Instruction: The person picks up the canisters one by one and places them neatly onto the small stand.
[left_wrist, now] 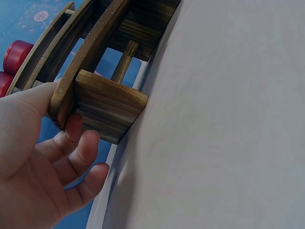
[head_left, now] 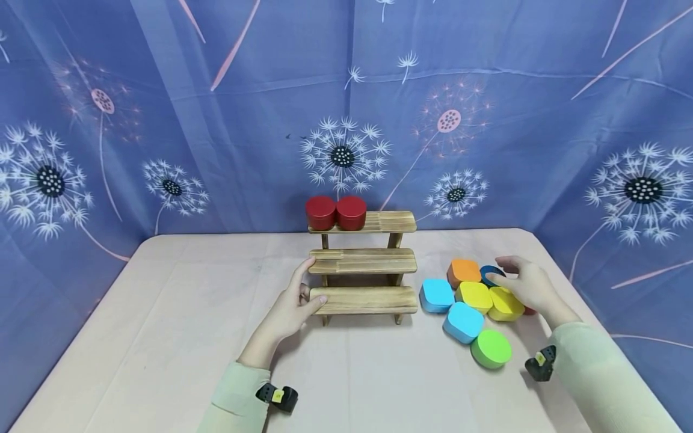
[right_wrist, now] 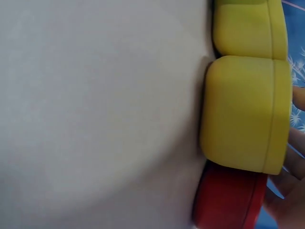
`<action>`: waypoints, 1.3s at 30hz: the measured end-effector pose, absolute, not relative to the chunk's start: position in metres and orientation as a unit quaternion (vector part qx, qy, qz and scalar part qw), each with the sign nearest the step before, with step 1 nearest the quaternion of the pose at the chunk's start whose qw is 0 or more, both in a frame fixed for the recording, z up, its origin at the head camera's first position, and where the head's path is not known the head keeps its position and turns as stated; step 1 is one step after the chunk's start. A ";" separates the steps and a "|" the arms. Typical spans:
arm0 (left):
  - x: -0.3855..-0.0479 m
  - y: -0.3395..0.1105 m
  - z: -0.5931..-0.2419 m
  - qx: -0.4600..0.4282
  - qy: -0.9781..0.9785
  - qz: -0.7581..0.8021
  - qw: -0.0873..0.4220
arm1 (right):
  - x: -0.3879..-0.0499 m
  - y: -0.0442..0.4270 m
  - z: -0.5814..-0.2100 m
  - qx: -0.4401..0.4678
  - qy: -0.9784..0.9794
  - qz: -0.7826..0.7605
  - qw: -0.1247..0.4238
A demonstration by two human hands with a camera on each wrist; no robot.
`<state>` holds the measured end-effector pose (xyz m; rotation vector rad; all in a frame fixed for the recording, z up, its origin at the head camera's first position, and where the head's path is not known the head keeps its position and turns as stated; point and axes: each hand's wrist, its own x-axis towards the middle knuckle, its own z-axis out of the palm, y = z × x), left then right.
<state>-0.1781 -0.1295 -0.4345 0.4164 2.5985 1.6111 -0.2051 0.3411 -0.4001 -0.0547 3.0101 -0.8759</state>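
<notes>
A three-tier wooden display shelf stands mid-table, with two round red tins on the left of its top tier. My left hand holds the shelf's left edge. In the left wrist view, its thumb lies over a board and a fingertip touches the underside. My right hand reaches over the cluster at right, thumb and fingers spread about a dark blue tin; contact is unclear. Beside it are an orange tin and two yellow tins. A red tin is mostly hidden in the head view.
Two light blue tins and a round green tin lie between the shelf and my right arm. A blue dandelion-print cloth hangs behind and at both sides of the pale table.
</notes>
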 end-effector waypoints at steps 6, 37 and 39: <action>-0.178 -0.130 -0.434 0.137 0.843 0.520 0.028 | -0.205 0.341 -0.405 -0.010 0.960 -0.279 0.013; -0.178 -0.130 -0.435 0.137 0.841 0.523 0.030 | -0.210 0.340 -0.396 0.012 0.968 -0.249 0.021; -0.178 -0.130 -0.435 0.136 0.841 0.523 0.031 | -0.211 0.340 -0.394 0.006 0.968 -0.249 0.016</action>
